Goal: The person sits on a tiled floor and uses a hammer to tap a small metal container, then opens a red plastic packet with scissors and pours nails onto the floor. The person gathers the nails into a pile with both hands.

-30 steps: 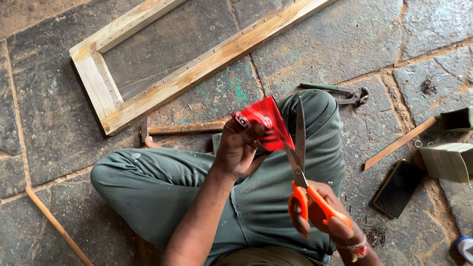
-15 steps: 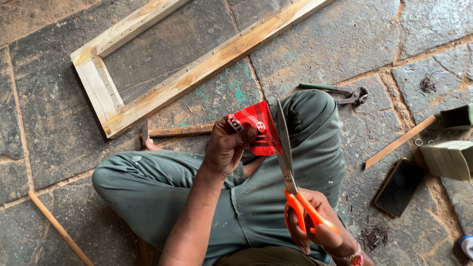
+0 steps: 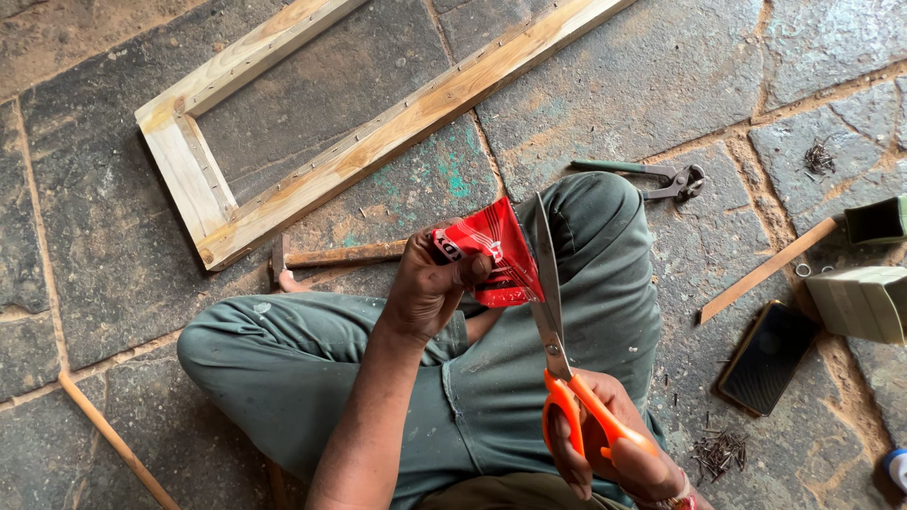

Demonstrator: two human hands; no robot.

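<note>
I sit cross-legged on a stone floor in green trousers. My left hand (image 3: pixel 425 288) pinches a small red packet (image 3: pixel 496 250) and holds it up above my knee. My right hand (image 3: pixel 614 449) grips orange-handled scissors (image 3: pixel 557 364), fingers through the loops. The long steel blades point up and lie against the packet's right edge. A wooden frame (image 3: pixel 378 142) lies on the floor beyond my knees.
Green-handled pincers (image 3: pixel 652 178) lie past my right knee. A dark phone (image 3: pixel 767 359), a wooden strip (image 3: pixel 767 270) and green boxes (image 3: pixel 864 297) sit at the right. Small nails (image 3: pixel 718 453) are scattered near my right side. A thin stick (image 3: pixel 113 439) lies at the lower left.
The scissors have shifted left and tilted upright, their blades now along the packet's right edge. My right hand has moved down and left; my left hand has turned the packet slightly.
</note>
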